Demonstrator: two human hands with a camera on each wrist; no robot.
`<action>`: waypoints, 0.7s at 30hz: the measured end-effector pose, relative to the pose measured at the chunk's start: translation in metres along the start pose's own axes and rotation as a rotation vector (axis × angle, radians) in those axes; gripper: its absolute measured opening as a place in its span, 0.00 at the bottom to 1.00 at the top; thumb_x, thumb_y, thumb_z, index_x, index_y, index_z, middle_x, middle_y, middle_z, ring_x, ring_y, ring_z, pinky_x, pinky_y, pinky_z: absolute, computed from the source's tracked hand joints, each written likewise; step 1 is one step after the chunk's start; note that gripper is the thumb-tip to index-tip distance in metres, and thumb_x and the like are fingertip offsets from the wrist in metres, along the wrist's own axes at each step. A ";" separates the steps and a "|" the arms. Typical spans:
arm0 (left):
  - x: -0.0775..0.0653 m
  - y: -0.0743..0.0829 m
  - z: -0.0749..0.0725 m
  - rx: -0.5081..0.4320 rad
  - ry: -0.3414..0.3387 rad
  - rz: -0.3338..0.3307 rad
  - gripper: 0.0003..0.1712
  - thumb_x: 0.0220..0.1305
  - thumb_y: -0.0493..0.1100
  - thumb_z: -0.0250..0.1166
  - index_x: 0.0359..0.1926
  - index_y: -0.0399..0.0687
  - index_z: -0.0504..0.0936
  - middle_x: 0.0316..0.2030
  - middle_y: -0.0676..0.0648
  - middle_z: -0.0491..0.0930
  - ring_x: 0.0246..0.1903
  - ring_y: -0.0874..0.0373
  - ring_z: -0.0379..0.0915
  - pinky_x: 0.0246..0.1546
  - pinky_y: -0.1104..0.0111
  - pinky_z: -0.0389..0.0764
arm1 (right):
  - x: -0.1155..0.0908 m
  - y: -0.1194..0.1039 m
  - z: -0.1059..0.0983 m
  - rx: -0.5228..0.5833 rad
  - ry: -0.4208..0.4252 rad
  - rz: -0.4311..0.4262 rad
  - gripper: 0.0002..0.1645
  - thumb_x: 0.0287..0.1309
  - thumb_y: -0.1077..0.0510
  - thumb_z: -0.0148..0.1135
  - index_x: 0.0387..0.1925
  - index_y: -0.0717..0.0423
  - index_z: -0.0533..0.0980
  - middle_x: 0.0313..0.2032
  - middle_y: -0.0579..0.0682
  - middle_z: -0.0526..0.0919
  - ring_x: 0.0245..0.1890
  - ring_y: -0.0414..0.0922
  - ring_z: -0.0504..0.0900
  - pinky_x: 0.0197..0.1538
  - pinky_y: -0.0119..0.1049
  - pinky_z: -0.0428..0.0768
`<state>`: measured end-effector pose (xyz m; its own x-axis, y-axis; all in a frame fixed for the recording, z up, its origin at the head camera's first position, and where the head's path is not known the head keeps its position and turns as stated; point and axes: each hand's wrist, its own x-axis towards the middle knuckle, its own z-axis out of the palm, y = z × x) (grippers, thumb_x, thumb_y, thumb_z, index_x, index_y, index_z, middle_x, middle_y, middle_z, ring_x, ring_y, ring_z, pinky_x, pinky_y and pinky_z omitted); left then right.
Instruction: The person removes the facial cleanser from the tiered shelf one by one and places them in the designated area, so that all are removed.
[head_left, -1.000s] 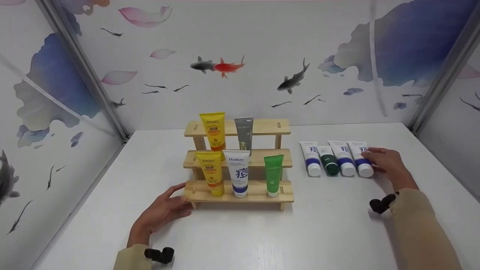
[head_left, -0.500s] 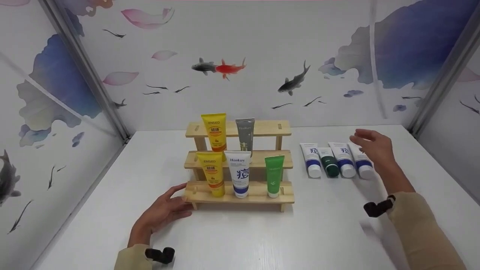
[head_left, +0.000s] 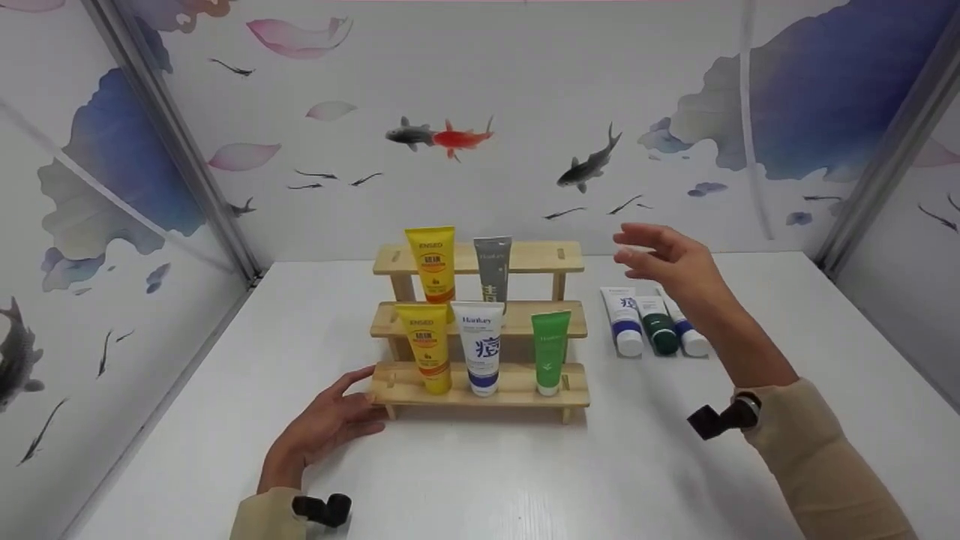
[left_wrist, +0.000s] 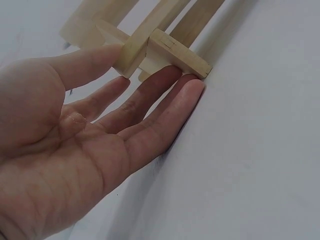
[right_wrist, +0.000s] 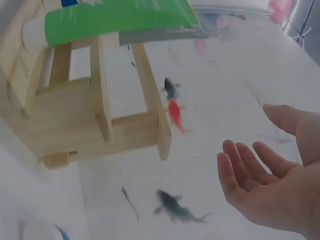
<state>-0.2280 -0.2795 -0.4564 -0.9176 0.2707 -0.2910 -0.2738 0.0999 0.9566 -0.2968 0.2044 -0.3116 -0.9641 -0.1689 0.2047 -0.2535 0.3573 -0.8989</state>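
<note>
My left hand (head_left: 326,416) holds the left end of a three-tier wooden display rack (head_left: 480,401). In the left wrist view its thumb touches a shelf end and its fingertips meet the lower leg. A yellow tube (head_left: 427,352), a white tube (head_left: 480,352) and a green tube (head_left: 550,352) stand on the front shelf. Behind them stand another yellow tube (head_left: 433,262) and a grey tube (head_left: 492,270). My right hand (head_left: 679,266), holding nothing, hovers right of the rack with fingers loosely bent. Below it lie a white tube (head_left: 621,319) and a dark green tube (head_left: 658,326).
A further white-and-blue tube (head_left: 694,342) lies partly hidden by my right forearm. White walls (head_left: 517,67) with printed fish and petals enclose the white table (head_left: 480,480). Metal posts (head_left: 172,157) mark the corners.
My right hand has left the rightmost lying tube, lifting and moving left toward the rack; that tube is now hidden behind the arm. My left hand stays on the rack.
</note>
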 end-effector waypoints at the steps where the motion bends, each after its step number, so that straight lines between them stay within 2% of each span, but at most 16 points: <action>1: 0.000 0.000 0.000 0.001 0.000 0.001 0.43 0.72 0.49 0.59 0.79 0.51 0.47 0.70 0.33 0.66 0.61 0.49 0.76 0.63 0.58 0.80 | 0.000 -0.004 0.004 0.002 -0.018 -0.018 0.37 0.67 0.39 0.58 0.72 0.46 0.65 0.68 0.51 0.74 0.57 0.37 0.80 0.56 0.21 0.79; 4: 0.000 -0.001 0.000 0.000 0.001 0.004 0.43 0.72 0.48 0.59 0.79 0.52 0.48 0.69 0.33 0.67 0.61 0.50 0.76 0.63 0.59 0.80 | 0.000 -0.014 0.016 -0.001 -0.065 -0.048 0.37 0.67 0.39 0.60 0.72 0.46 0.65 0.67 0.50 0.74 0.58 0.40 0.80 0.56 0.22 0.80; 10: 0.000 -0.002 -0.002 -0.018 -0.002 0.017 0.40 0.73 0.44 0.57 0.79 0.52 0.48 0.67 0.34 0.69 0.60 0.52 0.77 0.62 0.60 0.81 | 0.006 -0.026 0.038 0.012 -0.113 -0.052 0.38 0.65 0.41 0.63 0.71 0.48 0.66 0.66 0.51 0.75 0.62 0.49 0.78 0.59 0.27 0.80; 17: 0.000 -0.002 0.000 -0.016 0.004 0.020 0.40 0.73 0.42 0.56 0.79 0.51 0.49 0.68 0.35 0.70 0.61 0.51 0.76 0.61 0.60 0.81 | 0.013 -0.035 0.058 0.030 -0.160 -0.048 0.35 0.66 0.44 0.64 0.70 0.49 0.67 0.65 0.52 0.76 0.63 0.49 0.78 0.68 0.46 0.77; 21: -0.001 -0.002 0.001 -0.013 0.009 0.023 0.40 0.73 0.43 0.57 0.79 0.50 0.49 0.68 0.35 0.70 0.61 0.51 0.76 0.61 0.59 0.81 | 0.020 -0.039 0.069 0.026 -0.193 -0.034 0.33 0.67 0.47 0.63 0.70 0.49 0.68 0.65 0.52 0.76 0.63 0.50 0.77 0.69 0.49 0.76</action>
<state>-0.2267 -0.2789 -0.4581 -0.9262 0.2643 -0.2688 -0.2562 0.0817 0.9632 -0.3005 0.1234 -0.2992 -0.9214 -0.3545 0.1594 -0.2812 0.3248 -0.9030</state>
